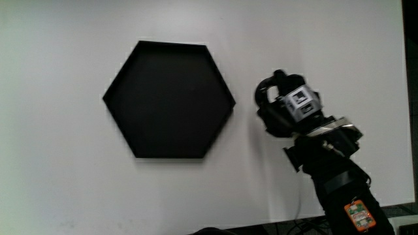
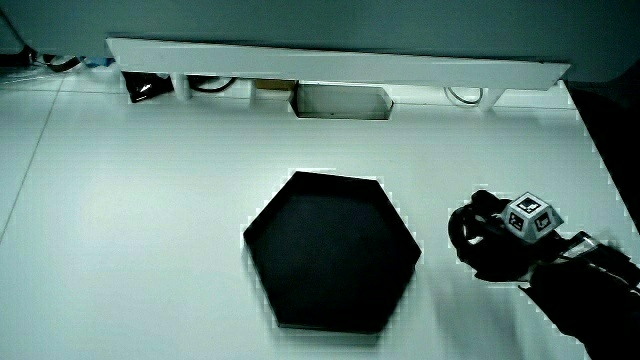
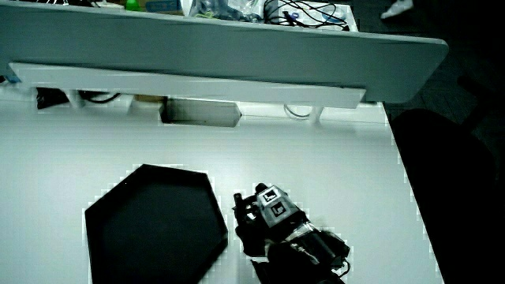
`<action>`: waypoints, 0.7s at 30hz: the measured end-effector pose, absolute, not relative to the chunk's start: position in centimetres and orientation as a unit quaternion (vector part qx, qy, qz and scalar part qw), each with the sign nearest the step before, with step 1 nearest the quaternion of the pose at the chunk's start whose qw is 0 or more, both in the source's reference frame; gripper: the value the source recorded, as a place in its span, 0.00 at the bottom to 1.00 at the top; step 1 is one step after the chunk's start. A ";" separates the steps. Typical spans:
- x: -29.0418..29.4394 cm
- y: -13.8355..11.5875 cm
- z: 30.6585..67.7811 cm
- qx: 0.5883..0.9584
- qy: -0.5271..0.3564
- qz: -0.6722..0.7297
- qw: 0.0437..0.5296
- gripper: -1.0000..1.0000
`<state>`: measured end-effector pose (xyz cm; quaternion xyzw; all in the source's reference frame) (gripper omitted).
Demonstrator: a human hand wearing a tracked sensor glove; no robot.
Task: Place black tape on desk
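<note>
A black tape roll (image 1: 262,93) shows as a dark ring at the fingertips of the gloved hand (image 1: 282,112), low over the white desk. The hand is shut on it, with the patterned cube (image 1: 300,101) on its back facing up. Hand and tape are beside a corner of the black hexagonal tray (image 1: 170,98), apart from it by a narrow strip of desk. In both side views the hand (image 2: 500,250) (image 3: 264,227) sits beside the tray (image 2: 330,250) (image 3: 150,233), tape ring (image 2: 462,234) (image 3: 241,211) toward the tray. The tray holds nothing.
A low white partition (image 2: 330,60) (image 3: 197,79) runs along the desk's edge farthest from the person, with a pale box (image 2: 340,101) and cables under it. The forearm (image 1: 343,189) reaches in from the desk edge nearest the person.
</note>
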<state>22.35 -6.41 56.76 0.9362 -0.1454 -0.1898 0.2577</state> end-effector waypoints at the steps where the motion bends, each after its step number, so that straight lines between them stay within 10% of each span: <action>1: 22.6 -6.4 56.9 0.936 -0.139 -0.190 0.261 0.50; 21: 25.1 -6.2 61.7 0.908 -0.079 -0.215 0.350 0.50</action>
